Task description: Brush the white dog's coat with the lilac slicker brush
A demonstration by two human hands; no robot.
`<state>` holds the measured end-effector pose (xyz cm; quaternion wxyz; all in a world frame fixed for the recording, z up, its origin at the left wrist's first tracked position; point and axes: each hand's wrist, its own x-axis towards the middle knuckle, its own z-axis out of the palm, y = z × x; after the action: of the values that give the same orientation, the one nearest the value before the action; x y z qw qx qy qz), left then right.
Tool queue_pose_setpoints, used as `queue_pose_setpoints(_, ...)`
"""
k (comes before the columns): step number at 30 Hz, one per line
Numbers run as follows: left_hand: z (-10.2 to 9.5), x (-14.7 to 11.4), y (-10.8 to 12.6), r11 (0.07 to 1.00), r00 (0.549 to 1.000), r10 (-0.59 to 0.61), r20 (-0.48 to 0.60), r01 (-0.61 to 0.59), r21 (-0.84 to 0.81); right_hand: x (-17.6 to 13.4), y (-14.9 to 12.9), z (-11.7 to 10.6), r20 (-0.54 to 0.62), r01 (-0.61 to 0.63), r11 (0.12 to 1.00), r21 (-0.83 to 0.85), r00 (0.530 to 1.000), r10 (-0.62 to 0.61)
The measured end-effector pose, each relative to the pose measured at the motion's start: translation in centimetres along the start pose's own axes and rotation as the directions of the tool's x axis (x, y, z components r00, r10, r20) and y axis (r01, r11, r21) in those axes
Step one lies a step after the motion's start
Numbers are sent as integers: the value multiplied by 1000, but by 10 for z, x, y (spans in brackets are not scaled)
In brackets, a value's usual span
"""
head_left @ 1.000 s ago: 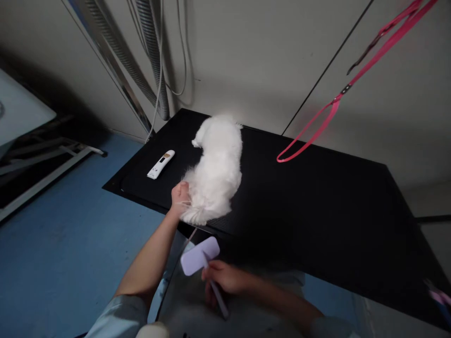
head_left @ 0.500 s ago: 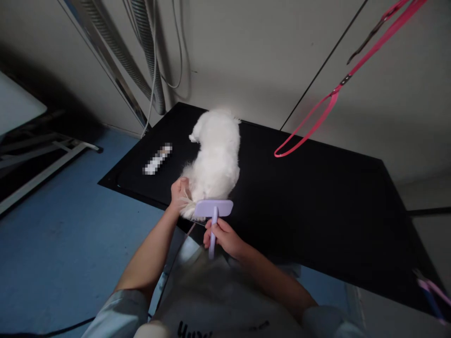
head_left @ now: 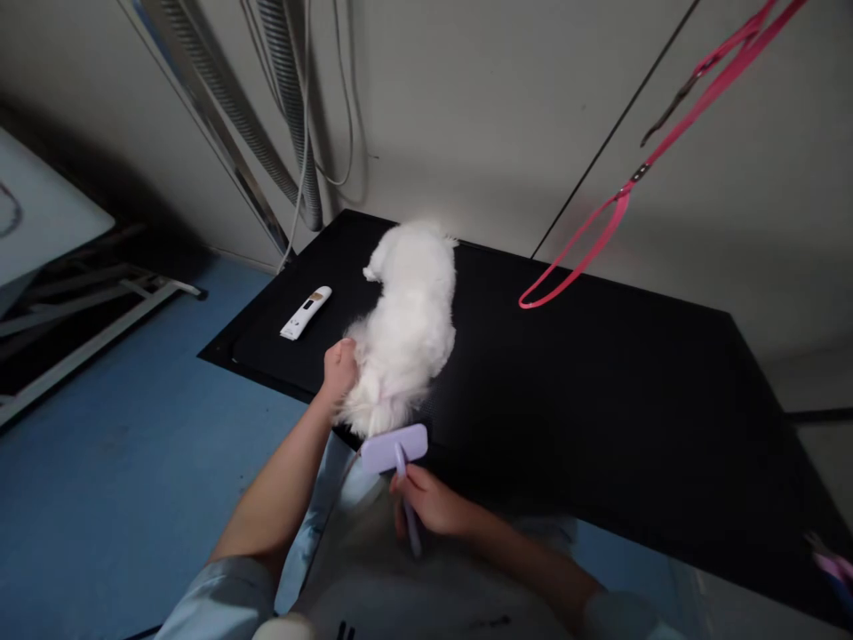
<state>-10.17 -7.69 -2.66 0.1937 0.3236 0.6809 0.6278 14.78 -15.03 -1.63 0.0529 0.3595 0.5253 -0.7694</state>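
A white fluffy dog (head_left: pixel 417 302) is on the black grooming table, its rear toward me and its face out of sight. At the left of its rear end, my left hand (head_left: pixel 340 366) is closed on its long fur; whether it grips the tail or a leg is hidden. My right hand (head_left: pixel 433 500) is wrapped round the handle of a lavender slicker brush (head_left: pixel 394 448). The flat back of the brush head faces up, just on my side of the dog's rear fur, by the table's near edge.
White hair clippers (head_left: pixel 306 313) lie on the grooming table (head_left: pixel 600 400), left of the dog. A pink loop leash (head_left: pixel 586 258) hangs over the table. Grey hoses (head_left: pixel 293 107) run down the wall. Pink-handled tools (head_left: pixel 833 564) are at the right edge.
My right hand has drawn the slicker brush toward me, off the dog's rear fur, and tilted it. My left hand stays by the fur. The view has shifted slightly.
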Motion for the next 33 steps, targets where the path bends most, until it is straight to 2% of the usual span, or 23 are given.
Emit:
queue_pose_setpoints(3,0,-2,-1,1000,1000,21,4,-21,16,-16,5,4,172,-111,992,-65,978,121)
queue_pose_setpoints(5,1,-4,-1,998,999,39,12,-40,43,-16,-9,-1,209,-95,995,-42,973,102)
queue_pose_setpoints(6,1,-5,-1,995,998,63,26,-65,70,-12,-17,-5,153,-40,999,4,987,39)
queue_pose_setpoints(8,1,-8,0,976,986,144,87,-156,152,1,-25,-11,-57,110,990,83,993,-106)
queue_pose_setpoints(9,1,-8,2,956,972,193,134,-217,198,7,-23,-11,-138,155,983,100,980,-141)
queue_pose_setpoints(10,0,-9,5,928,952,239,193,-282,243,11,-16,-10,-158,155,983,100,978,-138)
queue_pose_setpoints(12,-2,-8,11,867,899,293,327,-394,305,12,5,-4,-47,39,997,63,998,-36)
queue_pose_setpoints(14,-5,-6,17,829,849,270,455,-445,339,7,20,1,57,-60,998,23,997,59)
queue_pose_setpoints(15,-7,-5,20,817,829,236,507,-452,358,3,22,1,83,-70,997,25,994,68)
queue_pose_setpoints(17,-9,-2,24,797,800,169,576,-455,398,-1,13,-1,55,10,995,99,998,-15)
queue_pose_setpoints(19,-10,1,27,781,788,132,602,-457,427,-1,-1,-5,-53,136,970,202,990,-128)
queue_pose_setpoints(20,-10,1,27,776,787,124,605,-457,435,0,-6,-4,-98,163,956,244,985,-143)
queue_pose_setpoints(21,-10,1,27,774,786,118,607,-456,440,0,-8,-2,-100,139,950,278,988,-116)
queue_pose_setpoints(22,-10,1,27,772,787,112,606,-454,446,-1,-6,1,-46,68,952,299,997,-57)
queue_pose_setpoints(24,-10,0,26,767,790,115,603,-456,451,-4,0,9,165,-121,948,295,983,74)
queue_pose_setpoints(25,-10,-1,26,765,789,125,601,-462,448,-5,3,12,251,-171,942,288,963,98)
queue_pose_setpoints(26,-9,-2,26,762,787,139,601,-473,443,-5,3,14,283,-167,938,304,956,79)
queue_pose_setpoints(27,-9,-3,26,757,783,155,602,-486,437,-4,1,14,246,-107,931,348,969,20)
queue_pose_setpoints(29,-8,-5,26,747,781,177,599,-503,435,1,-4,12,29,88,894,440,993,-112)
queue_pose_setpoints(30,-7,-6,27,742,781,182,597,-507,438,4,-6,11,-76,163,873,459,987,-144)
queue_pose_setpoints(31,-7,-6,28,740,780,183,598,-510,439,6,-6,11,-131,191,864,467,981,-146)
queue_pose_setpoints(32,-7,-6,28,737,779,184,599,-512,440,6,-4,12,-137,178,866,468,982,-128)
queue_pose_setpoints(33,-6,-6,28,734,775,187,603,-518,439,4,0,14,-94,127,876,465,991,-94)
